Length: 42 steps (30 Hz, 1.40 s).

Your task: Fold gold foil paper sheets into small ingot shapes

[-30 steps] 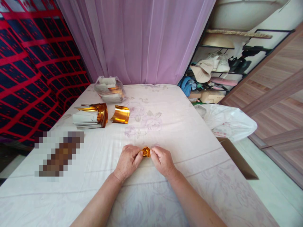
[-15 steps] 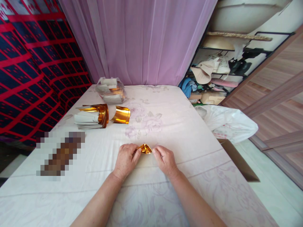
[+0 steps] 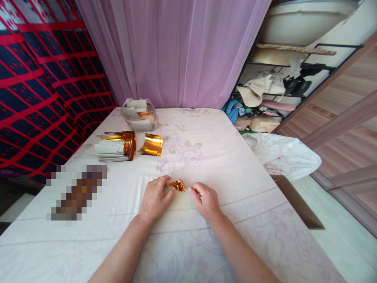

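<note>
Left hand (image 3: 154, 198) pinches the gold foil piece (image 3: 178, 185) — right hand (image 3: 204, 200) curled just beside, apart.

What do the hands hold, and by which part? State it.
A small folded gold foil piece. The left hand pinches its left end against the sheet; the right hand sits just beside its right end, contact unclear.

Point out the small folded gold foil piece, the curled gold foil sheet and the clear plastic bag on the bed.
small folded gold foil piece (image 3: 178, 185), head view, on its creased middle.
curled gold foil sheet (image 3: 151, 144), head view, on its shiny outer curve.
clear plastic bag (image 3: 138, 114), head view, on its front face.
</note>
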{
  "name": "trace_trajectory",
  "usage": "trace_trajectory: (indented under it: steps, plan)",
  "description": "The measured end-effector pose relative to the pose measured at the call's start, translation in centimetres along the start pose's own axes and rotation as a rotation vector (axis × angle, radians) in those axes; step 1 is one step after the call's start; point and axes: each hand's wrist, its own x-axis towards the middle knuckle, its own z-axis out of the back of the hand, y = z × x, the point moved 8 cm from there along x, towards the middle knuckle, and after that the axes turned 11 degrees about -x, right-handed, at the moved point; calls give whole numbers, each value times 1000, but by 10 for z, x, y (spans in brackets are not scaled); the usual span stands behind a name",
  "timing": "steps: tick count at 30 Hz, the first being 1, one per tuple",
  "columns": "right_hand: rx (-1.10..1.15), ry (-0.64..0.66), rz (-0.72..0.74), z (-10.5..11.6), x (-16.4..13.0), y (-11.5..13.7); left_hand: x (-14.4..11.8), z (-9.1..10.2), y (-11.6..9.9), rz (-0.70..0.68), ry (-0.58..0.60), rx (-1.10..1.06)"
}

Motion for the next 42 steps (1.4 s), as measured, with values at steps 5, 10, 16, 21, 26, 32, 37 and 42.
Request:
trace_trajectory:
  steps: [5, 10, 16, 21, 26, 32, 37, 42]
  plan:
    - [-13, 8, 94, -3, -2, 9, 1, -4, 3, -70, 22, -26]
    - [-59, 11, 164, -3, -3, 18, 3, -5, 3, -93, 10, -29]
    - [-121, 49, 213, -6, -3, 27, 3, -6, 0, -83, 20, -26]
    - [-228, 31, 155, -7, -1, 20, 3, -4, 5, -51, -17, -86]
    - [-386, 20, -47, 4, 31, -23, 5, -1, 17, 2, -60, -167]
    - [-601, 132, -467, 22, 88, -115, 7, 4, 22, 28, -119, -237]
    - [-628, 116, -621, 33, 111, -164, 8, 5, 21, 6, -137, -224]
    - [-621, 127, -698, 31, 124, -189, 7, 3, 20, -10, -136, -191]
